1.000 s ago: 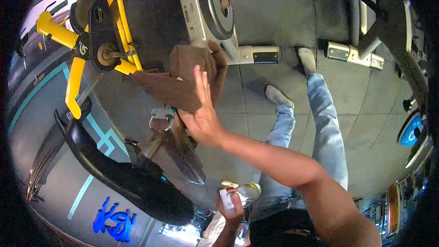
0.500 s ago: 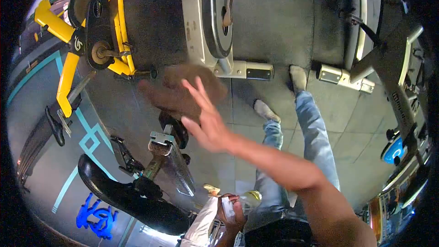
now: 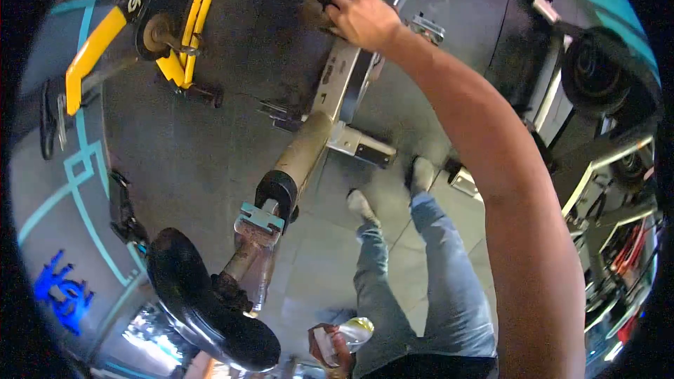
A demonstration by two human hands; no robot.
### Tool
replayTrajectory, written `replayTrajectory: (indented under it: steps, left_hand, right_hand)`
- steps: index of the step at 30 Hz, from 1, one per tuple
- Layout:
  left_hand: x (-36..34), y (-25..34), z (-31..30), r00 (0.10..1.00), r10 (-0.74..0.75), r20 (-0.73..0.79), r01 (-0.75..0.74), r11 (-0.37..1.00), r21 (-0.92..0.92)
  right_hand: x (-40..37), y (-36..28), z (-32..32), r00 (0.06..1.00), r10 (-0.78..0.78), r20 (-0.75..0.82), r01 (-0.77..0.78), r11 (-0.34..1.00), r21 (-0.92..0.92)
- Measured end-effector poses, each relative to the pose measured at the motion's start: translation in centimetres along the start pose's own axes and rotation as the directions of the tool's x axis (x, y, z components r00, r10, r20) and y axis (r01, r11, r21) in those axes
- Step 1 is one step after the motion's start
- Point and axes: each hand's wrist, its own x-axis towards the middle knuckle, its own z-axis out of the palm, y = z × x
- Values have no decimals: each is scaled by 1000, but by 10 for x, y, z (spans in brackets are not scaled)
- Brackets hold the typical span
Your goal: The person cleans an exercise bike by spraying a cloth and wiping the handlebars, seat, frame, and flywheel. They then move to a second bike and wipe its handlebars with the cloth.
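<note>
My right hand [image 3: 365, 17] is at the upper part of the exercise bike's pale metal frame [image 3: 333, 84]. Its fingers are bent over a brown cloth [image 3: 316, 14], which shows beside the frame tube and is partly hidden by the hand. Low in the view, near my lap, my left hand [image 3: 330, 347] is closed around a clear bottle [image 3: 357, 332] with a white top and a yellowish end. The bike's black saddle [image 3: 210, 302] lies to the left of that hand, on a worn metal post [image 3: 242, 256].
A yellow exercise bike [image 3: 98, 49] stands at the upper left. My feet [image 3: 361, 207] are on grey floor tiles beside the bike's base foot [image 3: 361, 147]. More gym machines [image 3: 597, 74] line the right side. Blue and teal markings [image 3: 63, 288] cover the floor at left.
My right hand has moved up and forward with the brown cloth, from above the floor onto the bike frame. The view has shifted too. My left hand still holds the bottle.
</note>
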Motion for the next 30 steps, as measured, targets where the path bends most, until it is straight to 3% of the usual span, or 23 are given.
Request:
replayTrajectory:
  steps: [2, 4, 6, 8, 10, 11, 12, 14, 16, 17, 19, 21, 22, 23, 24, 26, 27, 28, 30]
  left_hand:
    - [-1, 3, 8, 1000, -7, -23, 6, 1000, -24]
    - [2, 9, 16, 1000, 2, -31, -3, 999, -37]
    - [8, 14, 22, 999, 18, -37, -20, 999, -43]
    - [10, 21, 27, 998, 53, -46, -54, 998, -27]
    - [15, 27, 35, 995, 87, -52, -88, 996, -13]
    - [14, 31, 39, 992, 112, -59, -112, 994, -10]
    - [15, 36, 40, 990, 125, -64, -126, 992, -1]
    - [17, 44, 39, 986, 150, -66, -150, 989, 12]
    - [18, 51, 41, 982, 175, -73, -174, 985, 22]
    - [19, 53, 42, 980, 185, -73, -184, 983, 24]
    - [13, 46, 45, 981, 182, -64, -181, 983, 18]
    - [29, 100, 42, 931, 364, 12, -361, 918, 165]
    - [37, 111, 44, 925, 379, 2, -374, 911, 175]
    - [41, 118, 46, 898, 439, 18, -437, 887, 149]
    - [45, 126, 48, 869, 494, 40, -495, 861, 119]
    - [57, 153, 56, 868, 493, 62, -497, 860, 115]
    - [67, 160, 62, 817, 572, 79, -577, 808, 121]
    - [78, 169, 67, 757, 647, 97, -654, 746, 127]
    - [96, 192, 78, 751, 646, 138, -661, 735, 151]
  right_hand:
    - [-16, -42, -1, 969, -31, 246, 39, 999, -29]
    - [-52, -90, 8, 988, 59, 141, -104, 935, 338]
    - [-79, -133, 12, 950, 313, -18, -185, 606, 774]
    - [-113, -151, -23, 960, 254, 116, -238, 528, 815]
    - [-139, -159, -15, 903, 430, 18, -184, 347, 920]
    - [-152, -139, -22, 858, 221, 464, -496, 120, 860]
    - [-172, -128, -28, 617, -106, 780, -785, -26, 618]
    - [-198, -112, -55, 623, -69, 779, -775, 82, 627]
    - [-221, -97, -77, 561, -23, 827, -814, -197, 547]
    - [-256, -107, -44, 483, 64, 873, -790, -399, 466]
    - [-277, -90, -52, 448, 258, 856, -807, -294, 512]
    - [-264, -73, -109, 477, 316, 820, -768, -304, 563]
    - [-260, -65, -132, 486, 383, 785, -739, -300, 604]
    - [-257, -60, -154, 520, 390, 760, -568, -506, 649]
    - [-261, -56, -155, 518, 397, 757, -559, -512, 651]
    - [-274, -49, -150, 352, 456, 818, -269, -788, 554]
    - [-288, -43, -138, 227, 498, 837, -404, -734, 546]
    - [-294, -23, -155, 226, 430, 874, -393, -781, 485]
    - [-317, -15, -152, 141, 580, 802, -274, -756, 595]
